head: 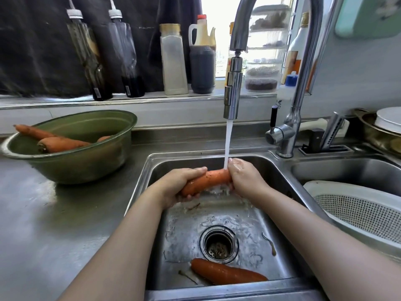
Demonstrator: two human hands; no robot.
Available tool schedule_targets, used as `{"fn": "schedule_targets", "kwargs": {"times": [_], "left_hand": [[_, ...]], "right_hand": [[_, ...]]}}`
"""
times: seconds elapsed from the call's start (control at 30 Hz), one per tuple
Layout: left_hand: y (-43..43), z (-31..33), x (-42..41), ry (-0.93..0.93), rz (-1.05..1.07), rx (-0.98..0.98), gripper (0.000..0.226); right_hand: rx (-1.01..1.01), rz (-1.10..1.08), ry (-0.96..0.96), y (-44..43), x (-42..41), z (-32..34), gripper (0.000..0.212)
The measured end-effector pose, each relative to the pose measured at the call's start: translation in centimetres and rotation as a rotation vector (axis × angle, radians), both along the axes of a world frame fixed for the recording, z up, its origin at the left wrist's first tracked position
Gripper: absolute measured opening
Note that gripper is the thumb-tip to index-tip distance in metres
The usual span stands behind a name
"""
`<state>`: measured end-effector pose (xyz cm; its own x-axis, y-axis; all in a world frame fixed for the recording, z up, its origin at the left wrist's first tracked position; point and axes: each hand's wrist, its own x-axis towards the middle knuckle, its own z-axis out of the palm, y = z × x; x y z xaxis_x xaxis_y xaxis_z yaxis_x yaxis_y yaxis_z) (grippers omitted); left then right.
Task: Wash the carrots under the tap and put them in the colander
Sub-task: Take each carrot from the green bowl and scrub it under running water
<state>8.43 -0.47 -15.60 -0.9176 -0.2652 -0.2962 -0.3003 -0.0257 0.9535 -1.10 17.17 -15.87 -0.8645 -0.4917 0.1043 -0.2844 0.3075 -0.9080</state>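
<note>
Steel tabletop [43, 224] wraps round the sink [149, 168] in front of you, with a sill [65, 101] of bottles [173, 61] and a bright window [219, 22] behind it at twelve o'clock. The tap [233, 92] arches over from one o'clock, and its stream [228, 144] falls straight down onto the carrot [208, 181] you hold across the sink, just above the middle of your view. Your left hand [180, 185] grasps the carrot's nine o'clock end, fingers curled under it and thumb laid along the top. Your right hand [245, 177] is wrapped round the three o'clock end, wet, right where the water lands, and water splashes off beneath it. The carrot lies nearly level, its right end a little higher, clear of the sink floor. A second carrot [225, 273] lies on that floor at six o'clock, just on your side of the drain [218, 244], its thick end pointing to nine o'clock. A few thin scraps [269, 244] are scattered on the wet steel around the drain. At ten o'clock a green bowl [86, 166] stands on the tabletop near the sink's left rim, with more carrots [63, 143] resting inside; one pokes out over the bowl's far-left edge. The colander [358, 211], white and finely holed, sits at three o'clock in the neighbouring basin [347, 170], its near rim close by your right forearm.
</note>
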Motion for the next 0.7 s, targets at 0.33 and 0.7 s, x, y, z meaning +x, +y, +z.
{"fn": "schedule_targets", "kwargs": {"times": [0.33,0.7], "left_hand": [[-0.2,-0.2,-0.5,0.173,0.243,-0.120,0.032],[1.0,-0.5,-0.8,0.295,0.314,-0.387,0.034]], "right_hand": [[-0.082,0.199,-0.032,0.1,0.8,0.2,0.011],[-0.023,0.070,-0.314,0.2,-0.2,-0.2,0.034]]}}
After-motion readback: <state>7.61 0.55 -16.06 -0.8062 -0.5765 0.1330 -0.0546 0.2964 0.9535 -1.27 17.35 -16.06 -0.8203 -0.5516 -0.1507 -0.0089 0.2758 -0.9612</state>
